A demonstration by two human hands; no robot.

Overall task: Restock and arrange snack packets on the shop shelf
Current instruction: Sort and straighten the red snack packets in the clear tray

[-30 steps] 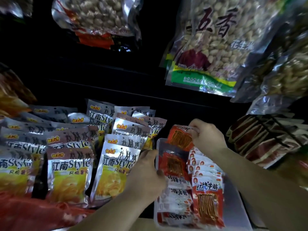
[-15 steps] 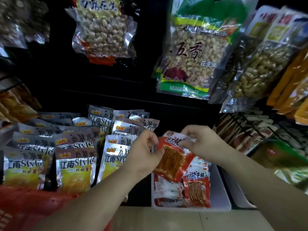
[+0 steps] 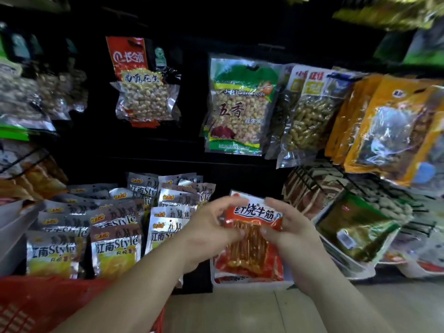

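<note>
I hold a red snack packet (image 3: 253,233) with a clear window showing orange strips, upright in front of me. My left hand (image 3: 211,227) grips its left edge and my right hand (image 3: 286,224) grips its right edge. Below the packet a white plastic tray (image 3: 252,283) on the low shelf holds more of the same red packets. To the left lie rows of silver and yellow packets (image 3: 115,248) printed "Style".
Bags of peanuts (image 3: 146,97) (image 3: 240,109) hang on the dark back wall above. Orange bags (image 3: 389,131) hang at right, above wire racks and a green-gold packet (image 3: 355,231). A red basket (image 3: 36,306) sits at bottom left. Beige floor lies below.
Both hands have lifted the red packet up from the tray and turned it upright, facing me. The view has tilted upward, showing more of the hanging bags.
</note>
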